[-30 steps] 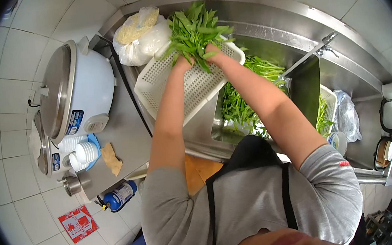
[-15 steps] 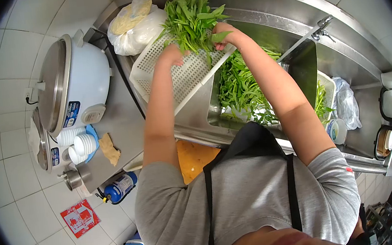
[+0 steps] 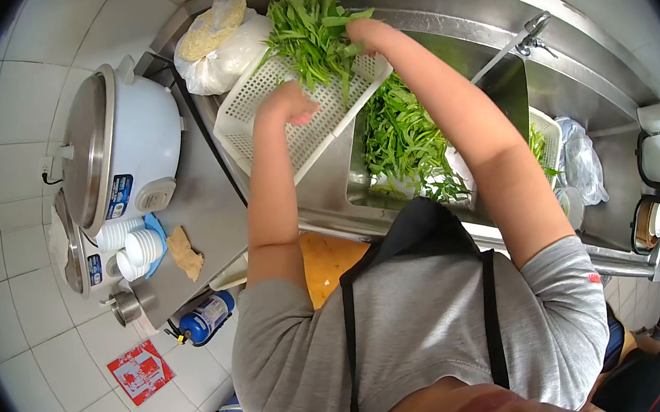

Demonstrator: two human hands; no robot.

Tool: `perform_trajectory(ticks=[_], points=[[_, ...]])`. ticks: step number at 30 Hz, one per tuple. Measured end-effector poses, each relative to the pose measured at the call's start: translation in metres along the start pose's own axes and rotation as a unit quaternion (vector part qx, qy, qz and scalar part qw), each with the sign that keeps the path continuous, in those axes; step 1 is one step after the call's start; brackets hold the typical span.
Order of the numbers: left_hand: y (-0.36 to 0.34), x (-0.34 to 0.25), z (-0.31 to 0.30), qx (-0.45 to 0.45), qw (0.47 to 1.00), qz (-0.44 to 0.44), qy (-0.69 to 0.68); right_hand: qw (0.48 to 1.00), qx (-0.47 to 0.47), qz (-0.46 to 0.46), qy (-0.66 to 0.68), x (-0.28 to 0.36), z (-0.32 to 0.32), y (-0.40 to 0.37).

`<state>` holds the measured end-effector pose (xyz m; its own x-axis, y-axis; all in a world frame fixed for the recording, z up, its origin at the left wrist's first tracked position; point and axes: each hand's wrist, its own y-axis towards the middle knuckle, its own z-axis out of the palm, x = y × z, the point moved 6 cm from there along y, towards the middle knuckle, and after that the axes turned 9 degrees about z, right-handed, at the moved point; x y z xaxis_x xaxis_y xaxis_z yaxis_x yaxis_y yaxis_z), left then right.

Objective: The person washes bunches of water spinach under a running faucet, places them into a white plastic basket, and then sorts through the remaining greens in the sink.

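A bunch of leafy greens (image 3: 312, 31) lies over the far end of a white perforated basket (image 3: 314, 131). My right hand (image 3: 364, 35) is at the right side of this bunch, its fingers mostly hidden by leaves. Over the basket, just below the stems, is my left hand (image 3: 291, 105) with its fingers curled; whether anything is in them is too small to tell. More greens (image 3: 404, 142) fill the sink basin (image 3: 355, 179) to the right of the basket, below my right forearm.
Plastic bags (image 3: 221, 48) sit left of the basket. A large rice cooker (image 3: 139, 146), stacked white cups (image 3: 140, 250) and a brown cloth (image 3: 185, 253) are at left. A faucet (image 3: 533, 36), a second basket (image 3: 551, 142) and a clear bag (image 3: 580, 163) are at right.
My left hand has moved slightly down, away from the stems, and its fingers are more curled. My right hand has shifted up and left along the bunch.
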<state>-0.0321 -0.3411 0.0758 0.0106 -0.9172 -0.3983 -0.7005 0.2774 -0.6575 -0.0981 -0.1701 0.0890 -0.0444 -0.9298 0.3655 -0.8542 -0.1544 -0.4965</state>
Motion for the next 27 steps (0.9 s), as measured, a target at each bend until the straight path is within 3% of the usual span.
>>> perform_trajectory(ticks=[2, 3, 5, 6, 8, 10, 12, 13, 14, 16, 17, 18, 19, 20, 21, 22, 23, 24, 27], points=[[-0.007, -0.048, 0.008, 0.028, 0.966, 0.223, -0.127, 0.966, -0.157, -0.08, -0.191, 0.002, -0.012, 0.01], [0.002, -0.055, 0.017, 0.033, 0.966, 0.223, -0.124, 0.967, -0.156, -0.076, -0.187, 0.001, -0.011, 0.008], [0.032, -0.072, 0.013, -0.069, 0.914, 0.324, -0.234, 0.962, -0.218, 0.034, -0.16, -0.003, -0.032, -0.001], [0.047, -0.069, 0.015, -0.064, 0.914, 0.327, -0.233, 0.962, -0.219, 0.041, -0.158, -0.006, -0.037, -0.008], [0.074, -0.051, 0.004, -0.213, 0.942, 0.218, -0.142, 0.956, -0.254, 0.047, -0.14, -0.024, -0.051, -0.031], [0.081, -0.046, 0.008, -0.222, 0.937, 0.194, -0.187, 0.947, -0.285, 0.062, -0.136, -0.062, -0.051, -0.057], [0.09, -0.04, 0.013, -0.158, 0.936, 0.199, -0.244, 0.96, -0.256, 0.03, -0.106, -0.1, -0.042, -0.08], [0.082, -0.04, 0.017, -0.113, 0.937, 0.193, -0.267, 0.989, -0.13, 0.051, 0.054, -0.128, -0.026, -0.094], [0.069, -0.044, 0.019, -0.072, 0.936, 0.187, -0.29, 0.979, -0.057, 0.027, 0.192, -0.166, -0.002, -0.091], [0.031, -0.054, 0.023, 0.006, 0.948, 0.159, -0.275, 0.955, -0.013, 0.146, 0.256, -0.251, 0.019, -0.113], [0.018, -0.054, 0.02, 0.022, 0.952, 0.146, -0.267, 0.907, -0.089, 0.187, 0.366, -0.31, 0.022, -0.109], [0.007, -0.054, 0.02, 0.038, 0.957, 0.129, -0.259, 0.871, -0.188, 0.226, 0.394, -0.36, 0.012, -0.116], [-0.002, -0.06, 0.02, 0.041, 0.957, 0.127, -0.257, 0.879, -0.359, 0.313, 0.04, -0.407, -0.011, -0.116], [-0.012, -0.065, 0.016, 0.007, 0.956, 0.135, -0.259, 0.776, -0.46, 0.317, 0.293, -0.445, -0.013, -0.131], [-0.024, -0.067, 0.014, -0.024, 0.956, 0.137, -0.259, 0.718, -0.453, 0.261, 0.46, -0.472, -0.008, -0.123], [-0.036, -0.074, 0.02, -0.016, 0.959, 0.125, -0.255, 0.643, -0.389, 0.156, 0.64, -0.541, 0.006, -0.069], [-0.046, -0.096, 0.024, -0.038, 0.946, 0.182, -0.265, 0.472, -0.416, 0.094, 0.772, -0.496, -0.009, -0.099], [-0.056, -0.119, 0.028, -0.061, 0.93, 0.24, -0.273, 0.485, -0.371, 0.143, 0.779, -0.548, -0.005, -0.068], [-0.059, -0.159, 0.069, -0.007, 0.917, 0.284, -0.279, 0.504, -0.357, 0.093, 0.781, -0.553, -0.028, -0.026]])
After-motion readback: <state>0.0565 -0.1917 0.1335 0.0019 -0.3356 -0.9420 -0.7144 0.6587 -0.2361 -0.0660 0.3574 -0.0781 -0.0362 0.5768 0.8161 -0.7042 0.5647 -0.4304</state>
